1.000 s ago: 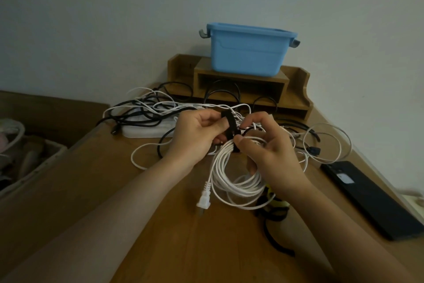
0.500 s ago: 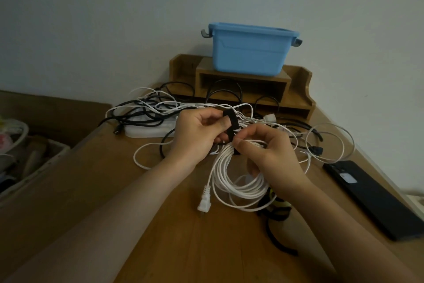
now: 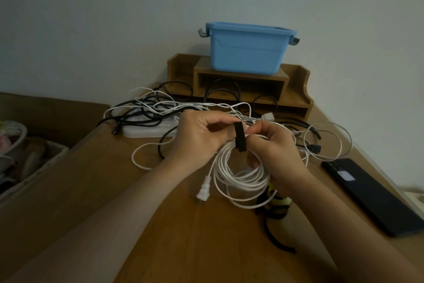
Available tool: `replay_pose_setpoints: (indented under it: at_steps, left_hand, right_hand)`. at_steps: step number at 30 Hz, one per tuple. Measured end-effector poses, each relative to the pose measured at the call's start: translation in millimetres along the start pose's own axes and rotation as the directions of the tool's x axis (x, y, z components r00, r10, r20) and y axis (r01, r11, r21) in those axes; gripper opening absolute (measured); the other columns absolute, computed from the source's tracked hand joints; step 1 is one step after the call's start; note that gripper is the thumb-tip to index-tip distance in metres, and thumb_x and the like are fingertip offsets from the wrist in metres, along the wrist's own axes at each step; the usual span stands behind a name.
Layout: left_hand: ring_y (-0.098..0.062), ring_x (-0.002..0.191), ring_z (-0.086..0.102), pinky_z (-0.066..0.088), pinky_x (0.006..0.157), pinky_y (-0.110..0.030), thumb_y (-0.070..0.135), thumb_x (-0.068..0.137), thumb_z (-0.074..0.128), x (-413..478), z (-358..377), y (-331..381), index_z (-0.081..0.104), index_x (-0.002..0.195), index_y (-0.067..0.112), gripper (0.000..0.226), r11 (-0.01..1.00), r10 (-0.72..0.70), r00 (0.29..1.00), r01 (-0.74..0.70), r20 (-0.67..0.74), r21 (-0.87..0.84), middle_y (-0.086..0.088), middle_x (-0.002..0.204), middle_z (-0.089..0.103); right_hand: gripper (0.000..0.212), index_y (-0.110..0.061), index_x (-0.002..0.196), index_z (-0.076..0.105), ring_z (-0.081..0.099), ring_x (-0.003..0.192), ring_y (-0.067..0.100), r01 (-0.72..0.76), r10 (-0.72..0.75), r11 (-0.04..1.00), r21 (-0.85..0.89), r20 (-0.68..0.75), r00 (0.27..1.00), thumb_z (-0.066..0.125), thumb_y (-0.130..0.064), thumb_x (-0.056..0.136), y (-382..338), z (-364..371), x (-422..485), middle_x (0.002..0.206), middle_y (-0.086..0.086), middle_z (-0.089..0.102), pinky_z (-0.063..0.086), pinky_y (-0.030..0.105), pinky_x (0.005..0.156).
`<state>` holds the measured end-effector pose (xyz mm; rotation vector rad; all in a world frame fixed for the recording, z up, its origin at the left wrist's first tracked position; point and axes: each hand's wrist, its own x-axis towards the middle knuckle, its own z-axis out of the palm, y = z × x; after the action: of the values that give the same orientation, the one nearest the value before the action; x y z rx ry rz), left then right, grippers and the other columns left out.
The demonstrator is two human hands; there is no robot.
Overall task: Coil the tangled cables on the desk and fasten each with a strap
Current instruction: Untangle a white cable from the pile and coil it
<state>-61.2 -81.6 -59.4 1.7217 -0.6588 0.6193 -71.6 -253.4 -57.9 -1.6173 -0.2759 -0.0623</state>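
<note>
Head view: the left hand (image 3: 197,138) is pinching the top of the upright strap (image 3: 239,137) while the right hand (image 3: 275,154) is gripping the coil (image 3: 241,175) it crosses, strap lying between both hands.

Two bare forearms, bare left hand (image 3: 197,138), bare right hand (image 3: 277,152), fingernails apparently short in the dim light

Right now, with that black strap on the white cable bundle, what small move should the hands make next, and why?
Probably fold the free end of the black strap down and press it shut on itself. The strap crosses the top of the white coil, but its upper end sticks up loose beside the left hand, while the right hand grips the coil.
</note>
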Motion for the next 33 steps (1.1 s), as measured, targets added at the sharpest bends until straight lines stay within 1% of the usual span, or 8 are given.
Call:
replay_pose_setpoints:
  at_steps: [6,10,13,17,23,26,29,33]
  left_hand:
    - [-0.009,0.088,0.072,0.056,0.076,-0.02,0.015,0.079,0.083,4,-6,-3,0.079,0.099,0.016,0.02,0.993,0.082,0.99,-0.091,0.116,0.077,0.009,0.092,0.077]
    - [-0.006,0.095,0.07,0.056,0.081,-0.021,0.013,0.079,0.084,5,-6,-6,0.079,0.098,0.022,0.021,0.971,0.129,0.973,-0.163,0.192,0.176,0.012,0.098,0.074]
    - [-0.01,0.097,0.068,0.056,0.08,-0.023,0.009,0.082,0.077,4,-6,-7,0.081,0.095,0.02,0.018,0.973,0.103,0.972,-0.143,0.213,0.18,0.01,0.099,0.071]
    - [-0.015,0.095,0.067,0.059,0.075,-0.03,0.017,0.08,0.084,3,-2,-6,0.081,0.088,0.019,0.009,0.991,0.021,0.984,-0.044,0.177,0.126,0.009,0.097,0.067]
    - [-0.014,0.07,0.071,0.059,0.059,-0.029,0.013,0.071,0.091,5,-6,1,0.064,0.096,0.022,0.038,0.982,-0.176,0.965,0.156,0.196,0.109,0.01,0.092,0.067]
    - [-0.014,0.063,0.069,0.056,0.054,-0.029,0.013,0.074,0.089,3,-5,0,0.064,0.097,0.023,0.036,0.976,-0.147,0.978,0.12,0.146,0.182,0.009,0.09,0.066]
    - [-0.004,0.067,0.062,0.048,0.055,-0.021,0.015,0.074,0.086,0,0,-1,0.063,0.1,0.024,0.036,0.928,-0.034,0.995,-0.003,0.094,0.374,0.013,0.086,0.062]
    - [-0.002,0.066,0.06,0.051,0.058,-0.025,0.018,0.077,0.083,-5,1,-2,0.061,0.117,0.025,0.046,0.877,0.043,0.998,-0.058,0.042,0.477,0.011,0.08,0.063]
  right_hand:
    - [0.009,-0.003,0.102,0.062,0.059,0.052,0.021,-0.206,0.204,0.945,0.254,0.033,0.978,0.063,-0.002,0.093,-9,-2,1,0.071,0.011,0.066,0.051,0.028,0.049]
    - [0.013,-0.004,0.107,0.063,0.06,0.069,0.03,-0.24,0.237,0.919,0.312,0.048,0.97,0.057,-0.004,0.095,-8,-4,3,0.082,0.015,0.066,0.053,0.036,0.065]
    - [0.022,0.0,0.113,0.064,0.069,0.077,0.028,-0.259,0.24,0.887,0.383,0.098,0.966,0.056,-0.006,0.093,-10,-4,2,0.093,0.019,0.069,0.06,0.036,0.067]
    - [0.012,-0.004,0.102,0.062,0.069,0.069,0.026,-0.223,0.191,0.906,0.359,0.124,0.974,0.057,-0.001,0.093,-11,-4,-1,0.084,0.015,0.069,0.06,0.032,0.063]
    - [0.01,-0.002,0.104,0.062,0.066,0.056,0.016,-0.131,0.105,0.946,0.298,0.1,0.989,0.055,0.001,0.097,-9,0,-3,0.08,0.01,0.071,0.057,0.024,0.053]
    - [0.011,0.0,0.107,0.063,0.064,0.056,0.016,-0.106,0.087,0.965,0.242,0.087,0.992,0.057,-0.001,0.098,-7,0,-3,0.082,0.013,0.07,0.055,0.024,0.053]
    - [0.013,0.0,0.107,0.066,0.058,0.056,0.016,-0.101,0.088,0.971,0.216,0.069,0.994,0.061,-0.004,0.096,-6,-1,-2,0.088,0.017,0.067,0.052,0.023,0.053]
    - [0.015,0.0,0.108,0.066,0.065,0.061,0.017,-0.081,0.066,0.969,0.232,0.07,0.995,0.063,-0.006,0.095,-8,-2,-3,0.089,0.014,0.071,0.054,0.022,0.056]
